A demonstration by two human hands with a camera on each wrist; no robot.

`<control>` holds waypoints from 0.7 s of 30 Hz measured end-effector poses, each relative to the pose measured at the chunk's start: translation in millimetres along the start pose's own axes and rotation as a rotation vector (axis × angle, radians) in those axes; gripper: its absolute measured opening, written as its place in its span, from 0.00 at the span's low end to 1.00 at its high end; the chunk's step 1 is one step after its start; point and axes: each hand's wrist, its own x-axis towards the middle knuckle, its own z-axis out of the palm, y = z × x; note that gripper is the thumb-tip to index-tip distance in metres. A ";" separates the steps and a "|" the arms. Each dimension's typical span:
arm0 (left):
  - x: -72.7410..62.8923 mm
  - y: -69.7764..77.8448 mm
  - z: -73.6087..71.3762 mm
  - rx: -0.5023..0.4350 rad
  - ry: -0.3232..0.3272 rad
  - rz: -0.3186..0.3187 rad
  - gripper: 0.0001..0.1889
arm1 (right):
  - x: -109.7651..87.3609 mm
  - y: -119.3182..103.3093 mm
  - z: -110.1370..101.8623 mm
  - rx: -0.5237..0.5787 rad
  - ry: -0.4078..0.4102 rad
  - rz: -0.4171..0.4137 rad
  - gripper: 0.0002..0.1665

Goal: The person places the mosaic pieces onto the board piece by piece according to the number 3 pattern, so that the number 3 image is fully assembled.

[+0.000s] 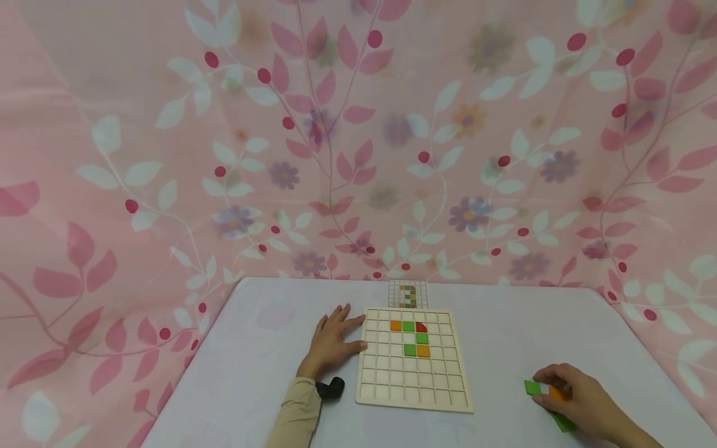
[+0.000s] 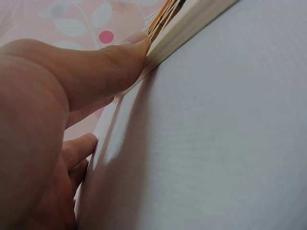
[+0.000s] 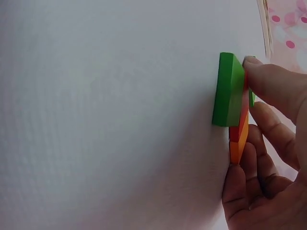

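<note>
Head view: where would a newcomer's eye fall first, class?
A pink floral sheet fills the upper part. Below, on the white table, lies a pale wooden square grid board with orange, green and red tiles. To its right, the right hand curves over green and orange pieces.

Curtained nook: floral drapes (image 1: 358,155), white table (image 1: 224,386)

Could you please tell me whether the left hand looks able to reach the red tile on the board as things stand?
Probably yes: the left hand touches the left edge of the board, and nothing covers the red tile; only a flat orange tile and green tile lie between.
</note>
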 end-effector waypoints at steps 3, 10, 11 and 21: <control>-0.4 1.1 -0.4 -0.003 -0.003 -0.003 0.34 | 0.4 1.6 -0.2 -0.004 0.018 -0.046 0.15; -0.5 2.0 -1.2 -0.018 -0.004 -0.007 0.35 | 4.9 2.8 2.8 -0.056 0.048 -0.115 0.12; -0.5 1.9 -1.2 -0.021 -0.005 -0.008 0.35 | 6.0 2.0 3.2 -0.068 0.044 -0.095 0.12; 0.0 1.8 -1.1 -0.025 -0.003 -0.006 0.35 | 20.3 -15.8 11.7 -0.107 0.110 -0.149 0.13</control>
